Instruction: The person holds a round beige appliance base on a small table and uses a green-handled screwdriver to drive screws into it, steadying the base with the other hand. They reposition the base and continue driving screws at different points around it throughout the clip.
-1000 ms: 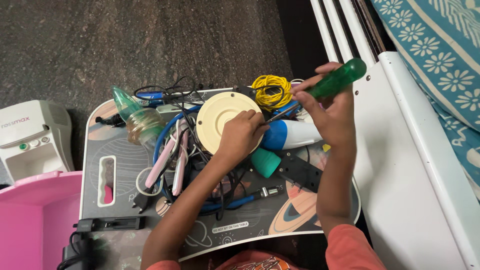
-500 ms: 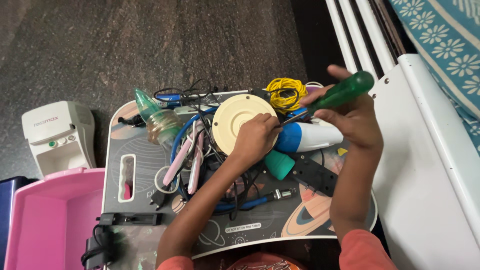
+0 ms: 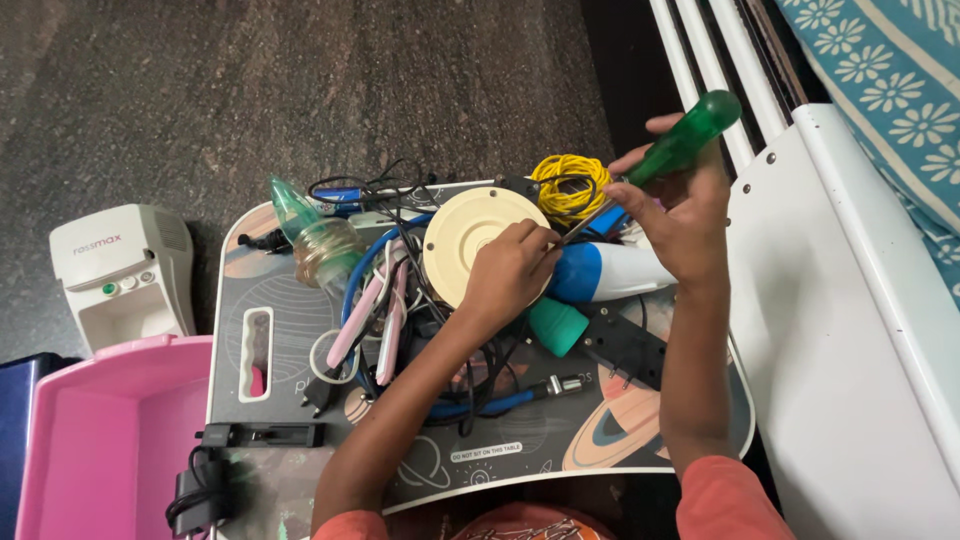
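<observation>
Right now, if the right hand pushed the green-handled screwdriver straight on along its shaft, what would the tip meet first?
Most likely the cream round disc, beside the left hand that steadies it. The right hand aims the screwdriver down-left; its tip looks about at the disc's edge, though depth is unclear.

The screwdriver [image 3: 680, 150] has a shiny green handle and a thin metal shaft. It is tilted, handle up and to the right, tip down on the disc [image 3: 470, 243]. The disc is round, flat and cream, lying on a pile of wires.
</observation>
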